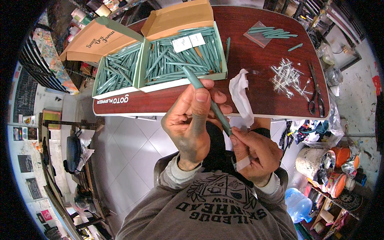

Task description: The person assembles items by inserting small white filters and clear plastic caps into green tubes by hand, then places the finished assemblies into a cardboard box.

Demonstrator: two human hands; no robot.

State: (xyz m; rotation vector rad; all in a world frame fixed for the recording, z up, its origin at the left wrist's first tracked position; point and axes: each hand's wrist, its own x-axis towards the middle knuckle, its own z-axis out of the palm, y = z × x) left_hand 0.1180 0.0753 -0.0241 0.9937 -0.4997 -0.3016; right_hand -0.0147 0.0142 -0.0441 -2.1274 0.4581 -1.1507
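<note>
A slender, glossy green tapered stick (219, 113) slants between my hands, above the near edge of the table. My left hand (188, 124) is closed around its upper part, thumb pressed on it. With thumb and fingertips, my right hand (256, 154) pinches the lower end. A small clear strip (241, 163), like tape or film, lies against the right hand's fingers. Just beyond the left hand stands an open green box (184, 82) full of similar sticks, two white labels (189, 43) on top. Another open box (116, 93) of such sticks adjoins it on the left.
The dark red table (256, 60) bears a crumpled white cloth or tissue (240, 94), a pile of thin white pieces (289, 78) and black scissors (316, 94). A clear bag (258, 39) lies under several green sticks at the far right. Buckets (314, 164) stand right of me.
</note>
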